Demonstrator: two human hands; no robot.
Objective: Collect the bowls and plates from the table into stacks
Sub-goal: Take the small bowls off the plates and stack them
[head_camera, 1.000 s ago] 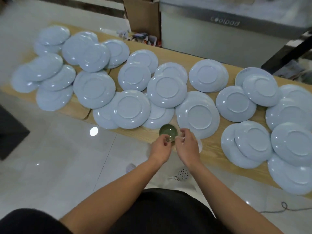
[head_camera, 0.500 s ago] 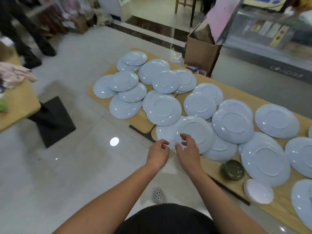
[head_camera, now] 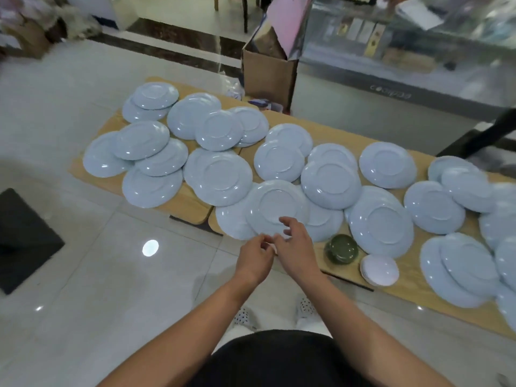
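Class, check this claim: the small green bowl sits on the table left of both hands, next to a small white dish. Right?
No. The head view shows the green bowl to the right of the left hand and right hand, on the table, next to the small white dish.

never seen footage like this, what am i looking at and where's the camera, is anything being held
No machine here: a person wears a wide-angle camera on the head, looking down at their own bare arms. On the wooden table lie many pale blue plates, upside down and overlapping, plus a small green bowl and a white dish. The right hand hovers open over the nearest plate; the left hand is at its rim, but whether it pinches it is unclear.
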